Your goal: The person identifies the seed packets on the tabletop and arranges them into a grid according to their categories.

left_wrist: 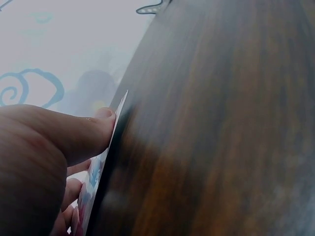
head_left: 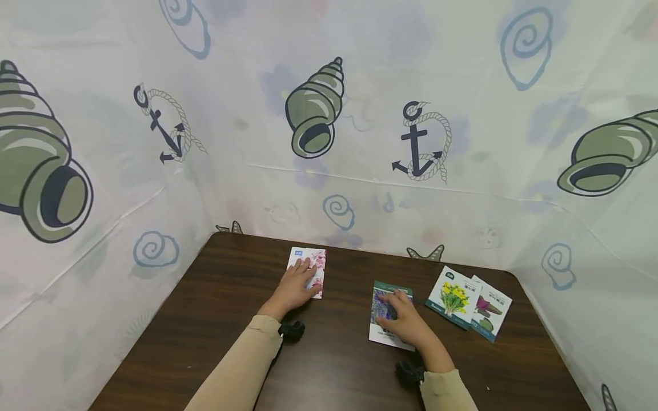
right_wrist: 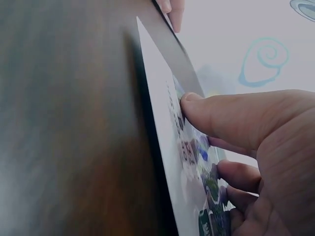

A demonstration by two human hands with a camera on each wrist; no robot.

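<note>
A white seed packet with pink blossoms (head_left: 320, 260) lies flat near the table's back edge. My left hand (head_left: 294, 290) rests on it, fingers stretched over its face and the thumb by its right edge. To the right, a seed packet with purple flowers (head_left: 377, 335) has a green top band and a white lower part. Spread over its printed front, my right hand (head_left: 403, 322) touches it with thumb and fingertips. In the right wrist view the thumb (right_wrist: 197, 110) presses the front of this packet, and its white edge sits close over the table.
On the right of the brown wooden table (head_left: 329, 371), a packet with yellow flowers (head_left: 454, 297) partly overlaps a packet showing purple and green vegetables (head_left: 493, 311). Behind and beside the table hangs a pale cloth (head_left: 370, 74) printed with shells and anchors.
</note>
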